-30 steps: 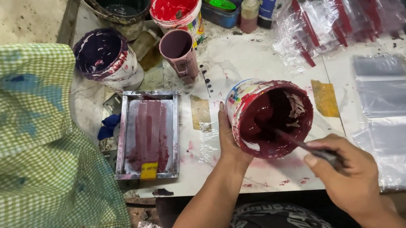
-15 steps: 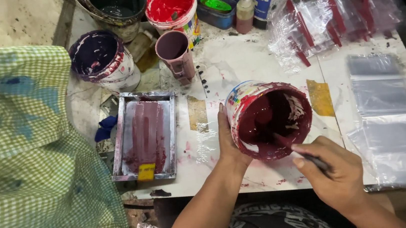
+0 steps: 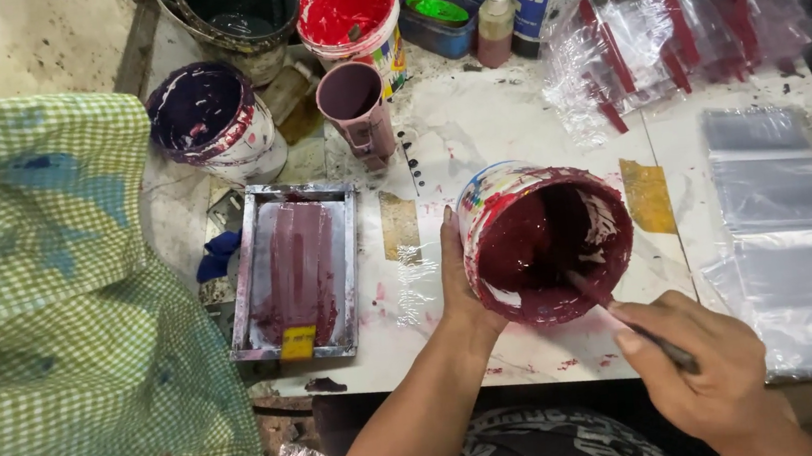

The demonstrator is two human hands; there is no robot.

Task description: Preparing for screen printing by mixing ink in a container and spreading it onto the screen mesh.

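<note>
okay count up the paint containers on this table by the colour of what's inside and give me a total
Maroon: 1, the tilted bucket steadied by the left hand, with the right hand holding a stick in it
Red: 1, the red bucket
Purple: 1, the purple bucket
Mauve: 1, the cup
Green: 1, the blue tub
Total: 5

- Your paint tub (image 3: 543, 244) is dark maroon inside, its white wall smeared with red and blue.
- Your metal tray (image 3: 295, 270) carries maroon streaks and a yellow tab.
- Beside you, the cloth (image 3: 51, 295) is green-and-white check.
- The far bucket (image 3: 348, 8) is bright red inside.
</note>
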